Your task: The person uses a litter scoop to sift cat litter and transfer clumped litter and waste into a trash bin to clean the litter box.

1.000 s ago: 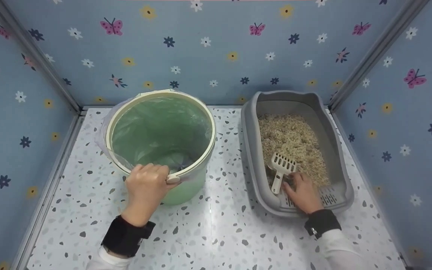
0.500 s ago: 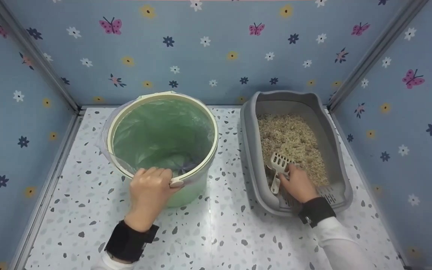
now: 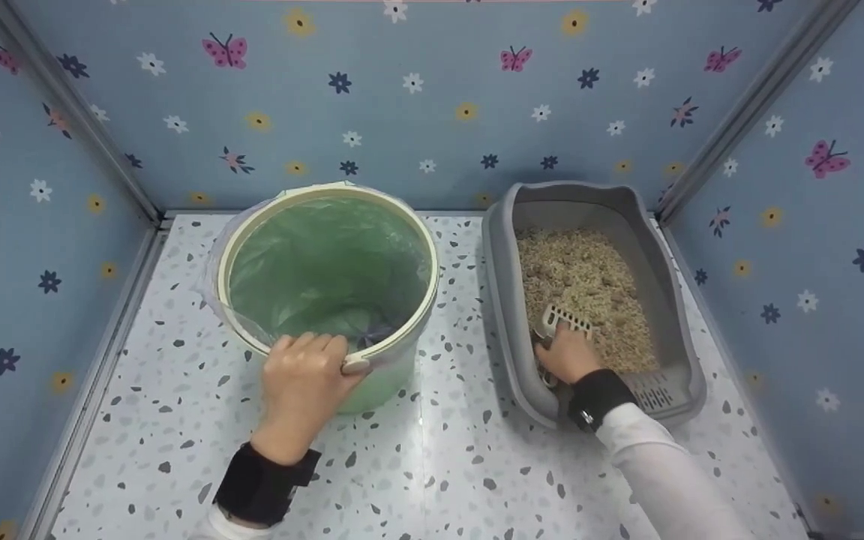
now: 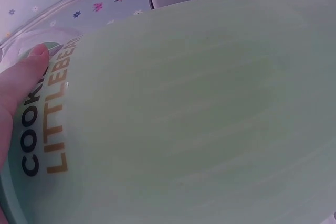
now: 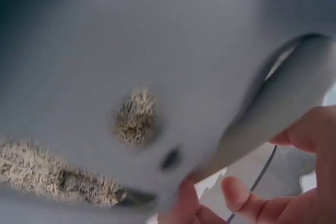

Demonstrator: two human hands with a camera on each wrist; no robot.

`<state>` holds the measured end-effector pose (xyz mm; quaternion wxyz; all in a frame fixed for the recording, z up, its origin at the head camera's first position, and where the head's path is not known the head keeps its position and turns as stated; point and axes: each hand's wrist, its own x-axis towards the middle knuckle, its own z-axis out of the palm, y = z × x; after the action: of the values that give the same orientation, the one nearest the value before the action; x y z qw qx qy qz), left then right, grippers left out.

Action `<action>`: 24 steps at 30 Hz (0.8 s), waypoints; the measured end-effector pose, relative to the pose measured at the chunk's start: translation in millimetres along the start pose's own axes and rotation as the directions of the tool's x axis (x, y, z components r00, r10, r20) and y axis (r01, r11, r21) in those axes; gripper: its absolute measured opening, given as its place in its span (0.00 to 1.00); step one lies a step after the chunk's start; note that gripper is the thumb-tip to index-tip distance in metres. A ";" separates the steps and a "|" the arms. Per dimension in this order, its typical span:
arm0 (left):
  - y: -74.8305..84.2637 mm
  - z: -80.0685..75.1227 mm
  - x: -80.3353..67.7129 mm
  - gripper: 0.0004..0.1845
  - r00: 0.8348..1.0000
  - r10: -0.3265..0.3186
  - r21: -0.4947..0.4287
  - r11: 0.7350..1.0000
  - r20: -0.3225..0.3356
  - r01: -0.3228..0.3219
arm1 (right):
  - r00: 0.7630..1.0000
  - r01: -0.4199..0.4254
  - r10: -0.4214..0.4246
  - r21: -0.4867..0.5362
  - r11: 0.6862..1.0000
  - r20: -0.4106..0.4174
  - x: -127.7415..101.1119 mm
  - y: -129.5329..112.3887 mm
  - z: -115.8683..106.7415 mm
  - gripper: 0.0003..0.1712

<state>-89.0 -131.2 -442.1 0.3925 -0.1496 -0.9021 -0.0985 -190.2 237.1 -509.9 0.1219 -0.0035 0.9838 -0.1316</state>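
My left hand (image 3: 304,382) grips the near rim of a green bin (image 3: 383,382) lined with a clear plastic bag. In the left wrist view a fingertip (image 4: 38,53) lies beside the lettering on the bin's side (image 4: 184,108). At the right, my right hand (image 3: 571,355) is down inside a grey litter box (image 3: 501,300). Its fingers close over the handle of a beige slotted litter scoop (image 3: 550,318), hiding most of that handle. Bent fingers (image 5: 236,192) show at the lower right of the right wrist view. The scoop lies on the pellet litter (image 3: 589,277).
A small purplish thing (image 3: 375,334) lies in the bottom of the bin. Speckled white floor (image 3: 424,465) runs between bin and box. Blue patterned panels (image 3: 432,97) stand behind and at both sides, joined by grey metal posts (image 3: 754,112).
My right hand has moved left from beside the scoop onto its handle, and its fingers now cover it. My left hand and the bin have shifted slightly right and toward me.
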 end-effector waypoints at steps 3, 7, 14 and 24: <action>0.1 0.0 -1.0 0.29 1.000 -0.011 -0.001 1.000 0.003 0.011 | 0.998 0.013 -0.014 0.003 1.000 0.057 1.9 -1.7 2.1 0.42; 0.7 0.4 -1.1 0.29 1.000 -0.018 -0.001 1.000 -0.007 0.018 | 0.996 0.006 -0.009 0.029 1.000 0.087 3.1 -1.9 4.8 0.37; 1.1 -0.8 0.1 0.29 1.000 -0.009 -0.019 1.000 -0.014 0.009 | 0.996 -0.024 0.020 0.046 0.999 0.089 4.2 1.3 7.4 0.35; -2.1 -2.2 -6.6 0.25 0.995 0.058 -0.162 0.984 -0.083 -0.071 | 0.998 -0.033 0.028 0.069 0.997 0.062 5.5 7.0 11.1 0.29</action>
<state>-84.0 -135.0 -445.6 0.4169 -0.2066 -0.8695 -0.1656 -192.7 240.8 -523.3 0.1539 0.0118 0.9743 -0.1640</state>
